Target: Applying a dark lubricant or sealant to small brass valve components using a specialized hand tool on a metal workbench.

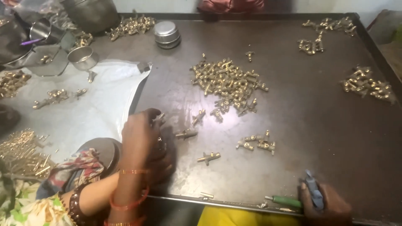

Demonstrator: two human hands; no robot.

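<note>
While the head camera looks down on the dark metal surface (318,125), both hands work at its near edge. The left hand (140,138) is curled closed around a small brass valve fitting (158,119), whose tip pokes out past the fingers just beside the white cloth (104,104). The right hand (324,205) is wrapped shut on a green-handled tool (289,202) lying along the front rim, a blue-grey part crossing its knuckles. Loose brass fittings lie near the left hand, one single piece (208,157) closest, with a large heap (228,81) farther up the middle. A round steel tin (166,33) stands beyond it. Such fittings look solid, stiff and weighty for their size, probably smooth and slightly slippery; pinching across the thicker body, not the thin stem, seems the surest hold.
</note>
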